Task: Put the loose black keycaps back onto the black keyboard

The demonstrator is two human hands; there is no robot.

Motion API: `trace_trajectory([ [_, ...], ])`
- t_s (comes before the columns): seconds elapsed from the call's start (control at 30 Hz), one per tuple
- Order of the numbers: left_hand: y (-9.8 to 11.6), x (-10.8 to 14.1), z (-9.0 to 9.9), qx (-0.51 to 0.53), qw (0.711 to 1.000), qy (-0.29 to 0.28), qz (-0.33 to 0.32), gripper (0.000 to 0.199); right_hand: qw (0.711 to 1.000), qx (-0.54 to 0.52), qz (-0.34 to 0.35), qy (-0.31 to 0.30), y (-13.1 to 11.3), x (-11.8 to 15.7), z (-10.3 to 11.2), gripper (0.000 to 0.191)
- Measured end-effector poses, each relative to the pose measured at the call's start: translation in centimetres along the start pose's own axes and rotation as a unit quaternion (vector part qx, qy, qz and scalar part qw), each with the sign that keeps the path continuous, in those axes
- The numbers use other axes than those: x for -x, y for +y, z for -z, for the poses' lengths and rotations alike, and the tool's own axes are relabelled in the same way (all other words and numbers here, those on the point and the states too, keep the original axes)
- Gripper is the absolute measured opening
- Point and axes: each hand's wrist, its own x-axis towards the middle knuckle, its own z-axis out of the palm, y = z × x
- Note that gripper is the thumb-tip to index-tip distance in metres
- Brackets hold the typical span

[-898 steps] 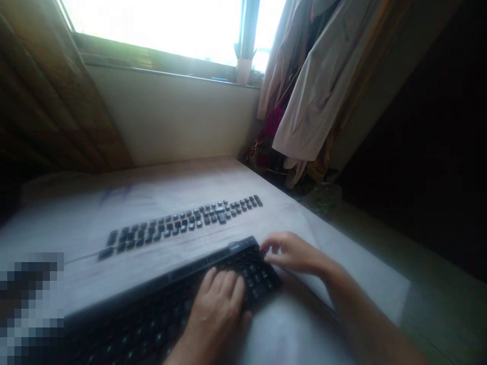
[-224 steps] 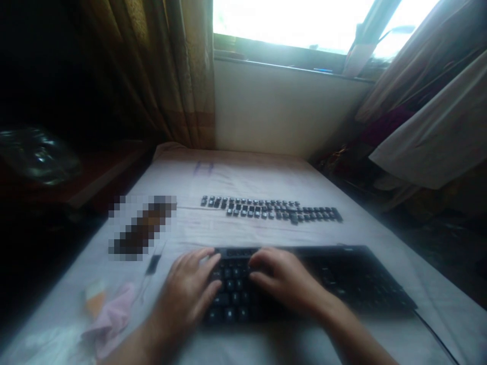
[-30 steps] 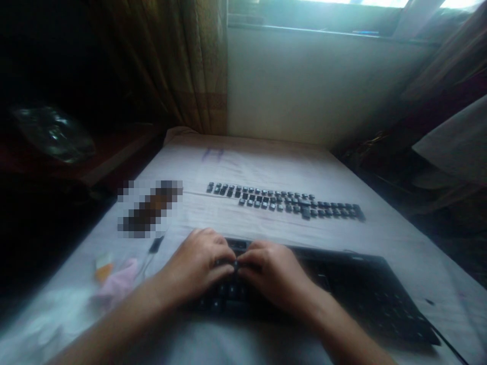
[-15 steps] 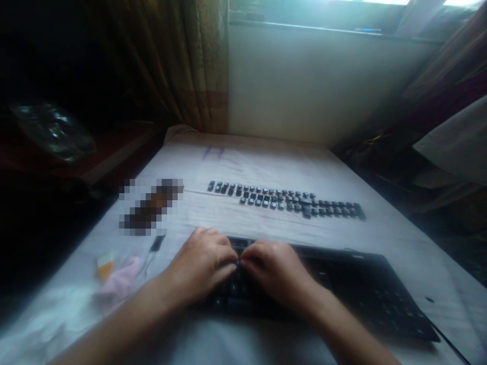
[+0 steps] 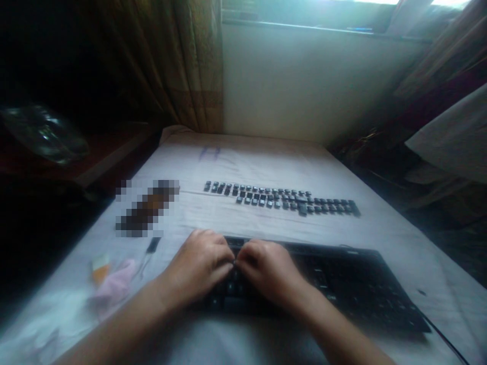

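Observation:
A black keyboard (image 5: 353, 284) lies near the front of the cloth-covered surface, many of its keycaps off on the right side. Over its left part, my left hand (image 5: 203, 258) and my right hand (image 5: 266, 266) meet with fingertips pinched together. Whatever is between the fingertips is too small and hidden to make out. Behind the keyboard, loose black keycaps (image 5: 270, 197) stand in rows on the cloth.
At the left lie a pink cloth (image 5: 116, 284), an orange and white item (image 5: 100, 269), a small black-ended tool (image 5: 153, 245) and a blurred-out dark object (image 5: 146, 209). A cable (image 5: 447, 337) runs off at the right. Behind are a curtain (image 5: 190, 66) and a wall.
The view has shifted slightly, so the scene sits a little further left. Both hands stay pinched at the same part of the keyboard.

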Motion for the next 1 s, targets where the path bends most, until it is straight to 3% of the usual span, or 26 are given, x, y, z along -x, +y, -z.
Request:
trace_trajectory([
  [0.3, -1.6, -0.1, 0.8, 0.065, 0.998, 0.004, -0.003, 0.012, 1.0, 0.002, -0.004, 0.002, 0.0, -0.2, 0.2, 0.012],
  [0.47, -4.2, -0.5, 1.4, 0.07, 0.993, 0.086, 0.047, 0.017, 1.0, -0.02, -0.012, -0.011, 0.0, -0.2, 0.7, 0.011],
  [0.67, -6.7, -0.8, -0.3, 0.064, 0.981, 0.148, 0.105, 0.025, 0.99, -0.137, -0.031, -0.025, 0.5, -0.6, 2.0, 0.012],
  [1.0, -6.8, -0.8, -1.5, 0.049, 0.974, 0.187, 0.12, 0.026, 0.981, -0.187, -0.029, -0.028, 1.0, -0.6, 2.6, 0.012],
])
